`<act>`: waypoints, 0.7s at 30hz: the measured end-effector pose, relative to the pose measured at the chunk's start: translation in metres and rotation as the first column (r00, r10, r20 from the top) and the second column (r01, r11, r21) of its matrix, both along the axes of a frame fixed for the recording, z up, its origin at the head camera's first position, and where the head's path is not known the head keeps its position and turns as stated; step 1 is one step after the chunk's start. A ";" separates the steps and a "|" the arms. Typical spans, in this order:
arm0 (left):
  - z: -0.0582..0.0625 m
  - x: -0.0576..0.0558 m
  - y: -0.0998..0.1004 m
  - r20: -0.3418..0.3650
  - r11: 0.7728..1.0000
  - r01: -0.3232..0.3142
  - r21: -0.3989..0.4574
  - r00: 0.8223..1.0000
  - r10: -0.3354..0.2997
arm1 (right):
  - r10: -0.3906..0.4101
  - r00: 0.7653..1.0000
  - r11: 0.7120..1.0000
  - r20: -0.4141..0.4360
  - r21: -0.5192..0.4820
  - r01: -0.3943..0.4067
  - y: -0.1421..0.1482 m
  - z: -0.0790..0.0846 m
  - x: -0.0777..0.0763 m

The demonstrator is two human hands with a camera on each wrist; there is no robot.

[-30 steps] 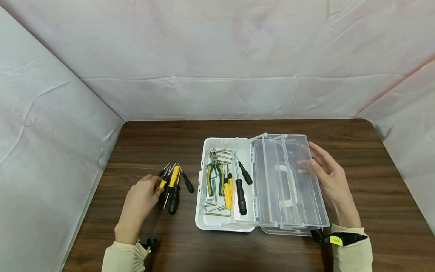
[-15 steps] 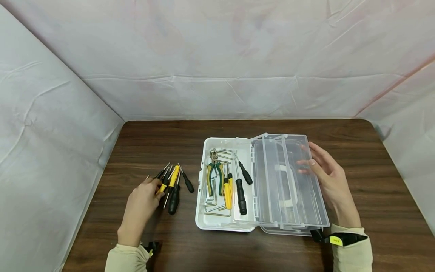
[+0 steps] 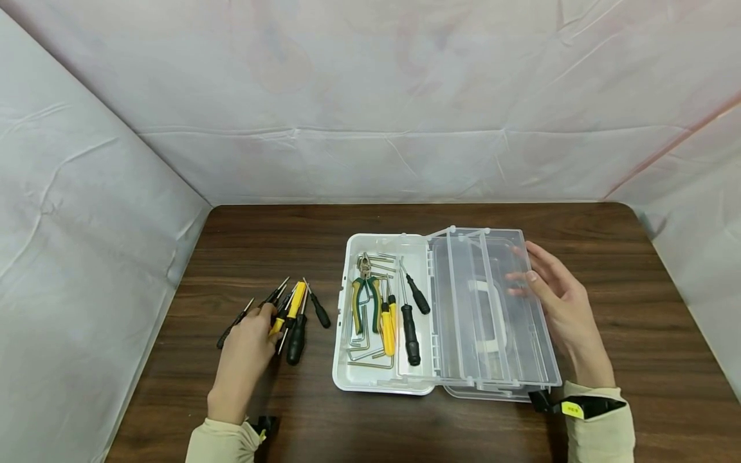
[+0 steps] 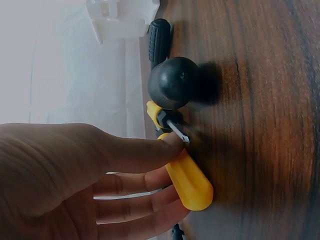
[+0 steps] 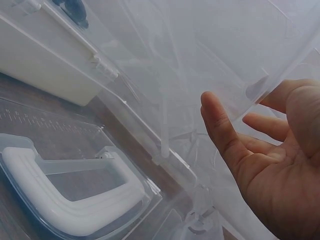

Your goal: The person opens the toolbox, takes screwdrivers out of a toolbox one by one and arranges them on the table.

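My left hand (image 3: 246,350) is low over loose screwdrivers on the table, left of the toolbox. Its thumb and fingers pinch the yellow handle of a screwdriver (image 4: 192,182). Beside that hand lie a thin black screwdriver (image 3: 234,323), a big black-handled screwdriver (image 3: 296,341) and a small black one (image 3: 320,312). My right hand (image 3: 561,302) grips the outer edge of the clear divided tray (image 3: 471,308), thumb on one face and fingers behind it. The tray is tilted up off the white toolbox base (image 3: 341,373).
In the base lie green-and-yellow pliers (image 3: 359,305), several hex keys (image 3: 370,366), yellow screwdrivers (image 3: 387,331) and black screwdrivers (image 3: 411,334). The clear lid with a white handle (image 5: 75,217) lies under the raised tray. White sheeting (image 3: 359,161) walls the brown table (image 3: 278,238).
My left hand has shifted slightly right among the screwdrivers. A thin black screwdriver has come into view on its left. The right hand and the tray have stayed put.
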State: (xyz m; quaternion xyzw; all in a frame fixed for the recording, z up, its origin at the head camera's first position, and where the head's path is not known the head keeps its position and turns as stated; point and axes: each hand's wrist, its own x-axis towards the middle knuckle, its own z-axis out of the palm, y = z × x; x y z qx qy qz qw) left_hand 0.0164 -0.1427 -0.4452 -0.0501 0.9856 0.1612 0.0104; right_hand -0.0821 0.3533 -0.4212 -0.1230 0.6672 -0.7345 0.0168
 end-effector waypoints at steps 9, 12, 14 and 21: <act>0.001 0.000 -0.002 -0.023 1.000 0.010 0.001 1.000 -0.010 | 0.038 0.999 0.999 -0.021 -0.013 -0.039 0.002 -0.002 -0.001; 0.004 -0.002 -0.002 -0.015 1.000 0.006 0.008 1.000 -0.006 | 0.039 0.999 0.999 -0.022 -0.015 -0.039 0.003 -0.002 -0.001; 0.007 -0.003 -0.001 -0.016 1.000 0.014 0.010 1.000 -0.013 | 0.027 1.000 1.000 -0.017 -0.014 -0.027 0.002 -0.001 -0.001; 0.019 -0.012 0.008 -0.066 0.997 0.072 -0.014 0.995 -0.072 | 0.024 1.000 1.000 -0.012 -0.010 -0.025 0.002 -0.001 -0.001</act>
